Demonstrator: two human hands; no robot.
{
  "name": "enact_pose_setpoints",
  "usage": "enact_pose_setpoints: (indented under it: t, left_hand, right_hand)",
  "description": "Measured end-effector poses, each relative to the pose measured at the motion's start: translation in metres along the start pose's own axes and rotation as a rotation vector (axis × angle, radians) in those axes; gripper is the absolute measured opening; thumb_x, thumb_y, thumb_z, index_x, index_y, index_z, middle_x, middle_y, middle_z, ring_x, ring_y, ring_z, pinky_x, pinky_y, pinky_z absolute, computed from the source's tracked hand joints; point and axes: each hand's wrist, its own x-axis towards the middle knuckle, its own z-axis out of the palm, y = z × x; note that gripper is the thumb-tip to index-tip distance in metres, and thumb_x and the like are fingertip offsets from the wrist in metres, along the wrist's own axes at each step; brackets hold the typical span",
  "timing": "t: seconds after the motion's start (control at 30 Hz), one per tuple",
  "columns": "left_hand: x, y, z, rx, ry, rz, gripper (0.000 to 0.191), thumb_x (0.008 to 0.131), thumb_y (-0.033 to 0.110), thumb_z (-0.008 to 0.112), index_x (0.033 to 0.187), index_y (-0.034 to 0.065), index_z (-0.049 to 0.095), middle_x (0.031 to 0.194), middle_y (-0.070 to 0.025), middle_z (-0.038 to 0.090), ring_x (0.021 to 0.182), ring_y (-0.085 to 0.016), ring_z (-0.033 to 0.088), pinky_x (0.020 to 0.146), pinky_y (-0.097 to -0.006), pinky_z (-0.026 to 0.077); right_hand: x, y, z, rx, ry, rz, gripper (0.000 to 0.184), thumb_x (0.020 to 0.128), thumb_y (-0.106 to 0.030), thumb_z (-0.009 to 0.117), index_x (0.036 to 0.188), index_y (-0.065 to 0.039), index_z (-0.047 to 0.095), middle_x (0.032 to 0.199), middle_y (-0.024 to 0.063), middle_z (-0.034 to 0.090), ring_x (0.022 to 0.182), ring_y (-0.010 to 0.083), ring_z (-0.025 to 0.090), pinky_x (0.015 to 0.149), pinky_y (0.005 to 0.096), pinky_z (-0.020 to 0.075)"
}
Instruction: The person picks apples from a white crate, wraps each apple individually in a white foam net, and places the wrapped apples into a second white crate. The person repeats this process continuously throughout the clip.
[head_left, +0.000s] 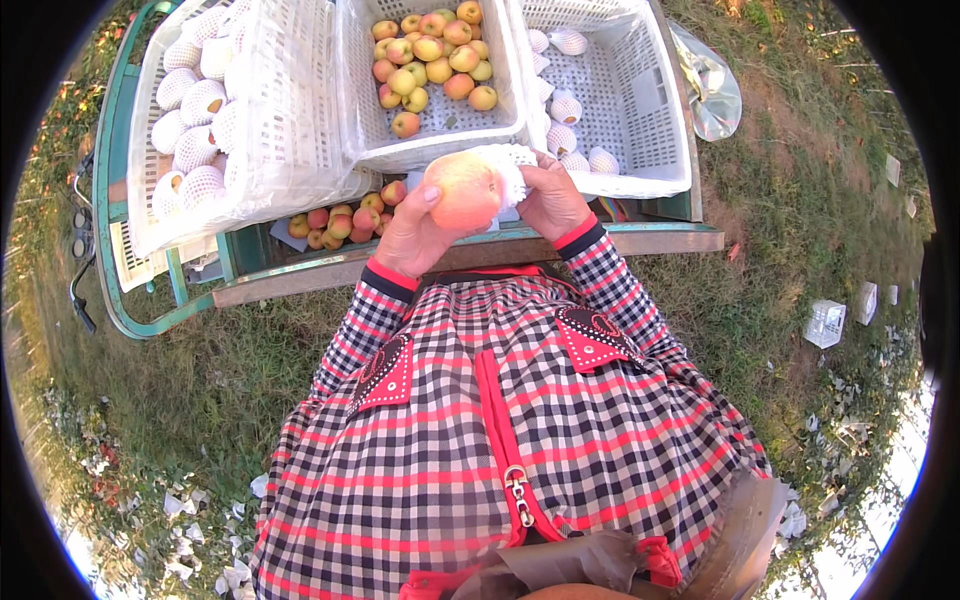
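My left hand (411, 234) grips a large pink-yellow apple (463, 191), its thumb across the near side. A white foam net sleeve (513, 171) covers the apple's right end, and my right hand (553, 196) pinches that sleeve. Both hands are above the near edge of a green metal cart. Just beyond them stands a white plastic crate (439, 154) of loose apples (431, 49). To its right, another white crate (671, 176) holds several sleeved apples (564, 107) along its left side. A third crate (292, 97), at the left, is heaped with sleeved apples (201, 103).
More bare apples (341, 225) lie on the cart bed below the crates. The cart's wooden edge (645, 241) runs close to my waist. A clear plastic bag (709, 90) hangs at its right side. Handlebars (84, 300) show at far left. White crates (825, 324) sit on grass at right.
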Motion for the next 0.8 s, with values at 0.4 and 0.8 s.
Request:
enact_pose_setpoints:
  t: [0.4,0.8]
  left_hand:
    - [0.027,0.004,0.024,1.349,0.676,0.948,0.074,0.061,0.024,0.089,0.126,0.0036,0.059,0.113,-0.0154,0.060,0.111,-0.032,0.057,0.095,-0.0418,0.049]
    - [0.029,-0.003,0.004,1.336,0.729,0.969,0.070,0.065,0.023,0.090,0.127,0.0099,0.062,0.128,-0.0173,0.054,0.118,-0.034,0.054,0.099,-0.0425,0.047]
  right_hand:
    - [0.004,0.044,0.032,-0.526,0.263,-0.500,0.020,0.089,-0.003,0.068,0.107,0.001,0.060,0.095,0.0016,0.066,0.077,0.0052,0.059,0.065,0.0233,0.0505]
    - [0.005,0.054,0.047,-1.045,0.377,-0.567,0.018,0.087,-0.008,0.072,0.099,-0.002,0.060,0.081,0.0005,0.065,0.065,0.0083,0.059,0.056,0.0249,0.0485]
